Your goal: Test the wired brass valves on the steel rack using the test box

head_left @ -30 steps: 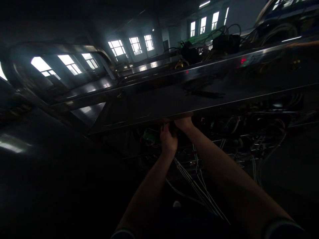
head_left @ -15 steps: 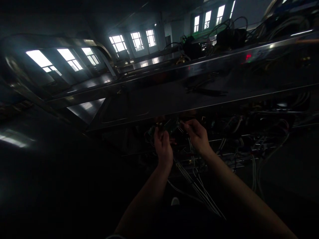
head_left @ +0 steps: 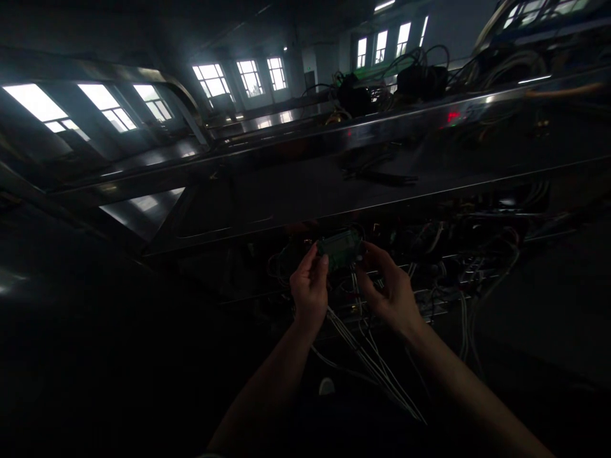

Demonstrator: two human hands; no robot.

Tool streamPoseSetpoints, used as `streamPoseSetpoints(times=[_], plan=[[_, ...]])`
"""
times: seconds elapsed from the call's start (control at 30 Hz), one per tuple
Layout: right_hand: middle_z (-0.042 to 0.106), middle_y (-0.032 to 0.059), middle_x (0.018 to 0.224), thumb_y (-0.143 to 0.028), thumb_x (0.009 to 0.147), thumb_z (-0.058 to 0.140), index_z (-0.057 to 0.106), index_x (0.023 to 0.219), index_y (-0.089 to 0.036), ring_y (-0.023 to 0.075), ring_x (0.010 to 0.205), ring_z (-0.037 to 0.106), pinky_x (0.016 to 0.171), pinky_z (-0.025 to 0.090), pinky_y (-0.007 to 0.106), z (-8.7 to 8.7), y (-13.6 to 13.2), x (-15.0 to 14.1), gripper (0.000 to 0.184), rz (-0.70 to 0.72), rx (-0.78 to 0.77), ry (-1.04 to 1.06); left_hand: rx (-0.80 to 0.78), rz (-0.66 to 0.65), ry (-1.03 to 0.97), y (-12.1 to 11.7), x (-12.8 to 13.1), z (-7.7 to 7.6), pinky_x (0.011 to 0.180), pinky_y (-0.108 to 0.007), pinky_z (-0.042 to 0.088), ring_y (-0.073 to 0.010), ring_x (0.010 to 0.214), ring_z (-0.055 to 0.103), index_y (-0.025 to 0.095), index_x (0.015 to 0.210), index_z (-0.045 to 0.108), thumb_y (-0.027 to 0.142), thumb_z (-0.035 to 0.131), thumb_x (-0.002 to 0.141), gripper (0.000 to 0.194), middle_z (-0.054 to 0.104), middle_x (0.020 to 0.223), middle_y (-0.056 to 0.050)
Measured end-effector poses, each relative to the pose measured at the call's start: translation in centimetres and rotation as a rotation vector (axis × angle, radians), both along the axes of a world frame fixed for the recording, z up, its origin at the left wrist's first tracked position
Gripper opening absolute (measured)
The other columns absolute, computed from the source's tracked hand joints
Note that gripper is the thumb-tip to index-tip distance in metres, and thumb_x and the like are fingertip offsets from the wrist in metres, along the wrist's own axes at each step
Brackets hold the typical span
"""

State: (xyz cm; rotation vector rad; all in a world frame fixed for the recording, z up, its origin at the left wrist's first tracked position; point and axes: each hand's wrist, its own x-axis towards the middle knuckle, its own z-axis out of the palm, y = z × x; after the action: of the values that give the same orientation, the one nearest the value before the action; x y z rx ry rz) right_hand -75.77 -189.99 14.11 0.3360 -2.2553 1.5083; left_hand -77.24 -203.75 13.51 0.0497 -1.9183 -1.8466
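Green circuit board point(head_left: 340, 248) pinched by its edges between left hand point(head_left: 310, 291) and right hand point(head_left: 389, 289), just under the steel panel point(head_left: 382, 172). Looks light, stiff, fragile; edges seem safest. White wires point(head_left: 377, 366) trail below.

Dim hall, light only from the far windows point(head_left: 248, 75) and one ceiling strip light point(head_left: 384, 6). Long shiny metal panel point(head_left: 382, 172) runs across, mirroring more windows at left. Dark boxes point(head_left: 422, 79) and cables piled on top. Red indicator point(head_left: 451, 117) glowing.
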Motion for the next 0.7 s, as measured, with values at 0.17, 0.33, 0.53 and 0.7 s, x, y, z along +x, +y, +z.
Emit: streamPoseSetpoints(times=[0.17,0.33,0.53,0.7], plan=[[0.066,0.0083,0.098,-0.03,0.08,0.057,0.049,0.127,-0.016,0.0204,0.088,0.063,0.081,0.051,0.039,-0.9,0.5,-0.2,0.049,-0.057,-0.058,-0.036,-0.055,-0.13,0.037,0.2,-0.1,0.2,0.069,-0.029,0.056,-0.0198,0.089,0.065,0.02,0.119,0.061,0.044,0.057,0.083,0.043,0.069,0.101,-0.008],[0.067,0.0073,0.102,-0.037,0.078,0.061,0.054,0.121,-0.02,0.0202,0.09,0.065,0.082,0.052,0.037,-1.3,1.3,-0.1,0.046,-0.033,-0.302,-0.118,-0.052,-0.339,0.077,0.9,-0.1,0.3,0.084,-0.031,0.055,-0.0208,0.107,0.06,0.022,0.132,0.048,0.037,0.054,0.087,0.048,0.061,0.123,-0.008],[0.068,0.0072,0.101,-0.04,0.078,0.061,0.053,0.123,-0.021,0.0209,0.091,0.065,0.083,0.052,0.037,-1.3,1.4,0.2,0.05,-0.058,-0.29,-0.119,0.078,-0.332,-0.019,1.5,-0.3,0.3,0.068,-0.03,0.058,-0.0182,0.082,0.067,0.024,0.127,0.055,0.035,0.06,0.083,0.046,0.066,0.112,-0.008],[0.068,0.0082,0.098,-0.041,0.077,0.062,0.054,0.122,-0.019,0.0209,0.088,0.065,0.079,0.053,0.037,-1.2,1.3,0.2,0.05,-0.126,-0.216,-0.093,0.095,-0.354,-0.071,1.7,-0.2,0.6,0.051,-0.025,0.055,-0.0128,0.057,0.062,0.023,0.13,0.051,0.042,0.06,0.081,0.054,0.07,0.089,-0.005]])
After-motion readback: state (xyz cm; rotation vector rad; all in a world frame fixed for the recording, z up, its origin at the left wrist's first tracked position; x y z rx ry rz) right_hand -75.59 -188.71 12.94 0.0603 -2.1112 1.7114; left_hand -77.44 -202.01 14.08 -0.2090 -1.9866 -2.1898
